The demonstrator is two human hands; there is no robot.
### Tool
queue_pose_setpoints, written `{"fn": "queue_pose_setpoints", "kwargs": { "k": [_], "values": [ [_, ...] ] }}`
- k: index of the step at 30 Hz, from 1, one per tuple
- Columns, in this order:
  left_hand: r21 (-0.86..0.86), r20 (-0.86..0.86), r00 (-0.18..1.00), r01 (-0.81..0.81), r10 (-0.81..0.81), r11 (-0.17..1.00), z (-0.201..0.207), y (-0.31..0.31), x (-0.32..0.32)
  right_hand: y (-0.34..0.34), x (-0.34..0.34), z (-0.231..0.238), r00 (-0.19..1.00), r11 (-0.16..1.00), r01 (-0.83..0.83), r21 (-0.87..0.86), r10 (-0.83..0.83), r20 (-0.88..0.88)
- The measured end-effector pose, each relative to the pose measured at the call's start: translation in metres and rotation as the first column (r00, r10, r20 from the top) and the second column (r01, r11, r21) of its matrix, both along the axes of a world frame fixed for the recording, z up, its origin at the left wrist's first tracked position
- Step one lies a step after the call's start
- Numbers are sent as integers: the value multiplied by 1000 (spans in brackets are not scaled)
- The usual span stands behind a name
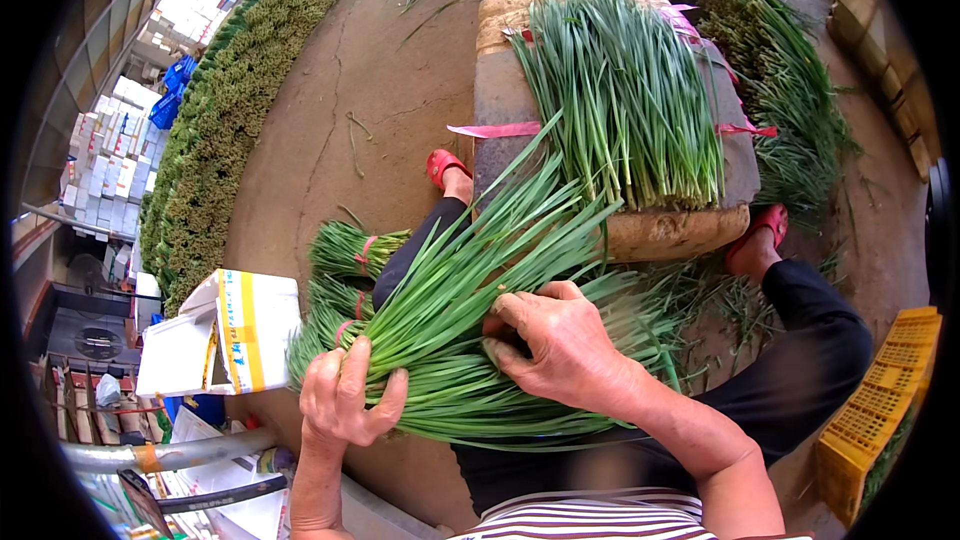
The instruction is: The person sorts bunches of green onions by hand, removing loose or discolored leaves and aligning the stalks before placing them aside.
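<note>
Here, the left hand [345, 395] gripped a bunch of long green leaves [460, 280] near its lower-left end, with thumb and fingers closed around it. The bunch slanted up and away to the right, its leaves fanning out until the far tips reached the near-left edge of a low tabletop [495, 90]. The right hand [560, 345] was bent over the middle of the leaves, its fingers curled inward; whether they pinched a leaf could not be told. More green leaves [470, 420] lay beneath, across the dark trousers [800, 360].

On the grey tabletop, a thick pile of similar leaves [620, 90] rested with its pale ends toward the person, and a pink ribbon [495, 131] stuck out to its left. Red shoes [440, 168] stood on either side. Left of the lap, small bundles [345, 248] tied with pink bands lay on the brown floor [290, 180], near a white box [180, 365] with yellow tape. A long row of greenery [235, 120] curved beyond. At the right, a yellow crate [890, 380] stood well apart from the hands.
</note>
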State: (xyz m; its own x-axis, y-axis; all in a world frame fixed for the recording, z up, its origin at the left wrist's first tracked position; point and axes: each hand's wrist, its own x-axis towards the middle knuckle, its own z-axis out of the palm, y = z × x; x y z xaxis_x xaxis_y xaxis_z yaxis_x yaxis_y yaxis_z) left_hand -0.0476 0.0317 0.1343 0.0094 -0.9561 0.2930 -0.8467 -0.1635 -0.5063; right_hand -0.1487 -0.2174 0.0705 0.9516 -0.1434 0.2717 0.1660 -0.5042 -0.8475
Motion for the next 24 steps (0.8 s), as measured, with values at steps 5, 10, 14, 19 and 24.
{"fn": "queue_pose_setpoints", "kwargs": {
  "k": [5,10,14,19,24],
  "values": [
    [8,-11,1000,-15,16,1000,-4,1,1,6,1,-2,992,993,29,-116,-15,127],
    [-3,-51,998,-25,25,1000,-6,1,1,-1,-5,-17,982,725,179,666,-95,-161],
    [-14,-41,999,-33,33,999,-8,3,3,-16,-11,-1,975,532,222,817,-127,-182],
    [9,-20,1000,-7,8,1000,-9,3,0,-21,1,-1,976,810,164,564,-52,-209],
    [32,-10,1000,-9,9,999,-6,2,-1,-20,-6,28,969,727,41,685,138,-205]
  ]
}}
